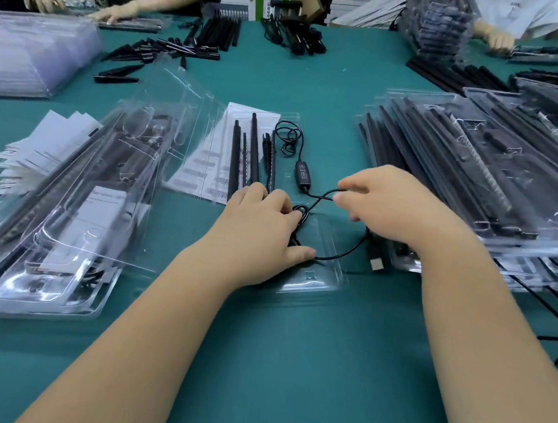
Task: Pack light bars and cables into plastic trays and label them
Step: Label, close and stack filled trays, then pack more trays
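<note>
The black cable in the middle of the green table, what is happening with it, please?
A person is packing a clear plastic tray on the green table. The left hand presses a coil of the thin black cable down into the tray, and the right hand pinches a loop of the same cable. Black light bars already lie in the tray. Filled trays are stacked on the right.

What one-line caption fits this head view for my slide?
Both hands, left hand and right hand, coil a black cable over a clear plastic tray holding light bars.
</note>
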`<action>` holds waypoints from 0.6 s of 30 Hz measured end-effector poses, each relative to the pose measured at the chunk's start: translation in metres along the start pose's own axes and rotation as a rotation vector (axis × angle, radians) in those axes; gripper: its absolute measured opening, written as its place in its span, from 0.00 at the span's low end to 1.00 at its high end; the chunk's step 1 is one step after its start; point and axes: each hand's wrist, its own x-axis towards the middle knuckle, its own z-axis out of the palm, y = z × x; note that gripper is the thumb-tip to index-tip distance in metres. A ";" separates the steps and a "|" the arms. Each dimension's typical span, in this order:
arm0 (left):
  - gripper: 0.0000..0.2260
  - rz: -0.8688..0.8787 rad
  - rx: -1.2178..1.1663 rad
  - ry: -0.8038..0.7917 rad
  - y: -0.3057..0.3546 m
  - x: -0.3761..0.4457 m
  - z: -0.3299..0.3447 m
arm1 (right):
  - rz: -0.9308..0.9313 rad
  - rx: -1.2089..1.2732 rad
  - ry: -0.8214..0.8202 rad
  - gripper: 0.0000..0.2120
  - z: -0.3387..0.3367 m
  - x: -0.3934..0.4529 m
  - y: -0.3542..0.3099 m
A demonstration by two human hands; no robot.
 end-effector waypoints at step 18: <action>0.31 0.003 0.037 -0.063 0.001 0.004 -0.002 | 0.386 2.139 0.227 0.06 0.056 0.008 -0.020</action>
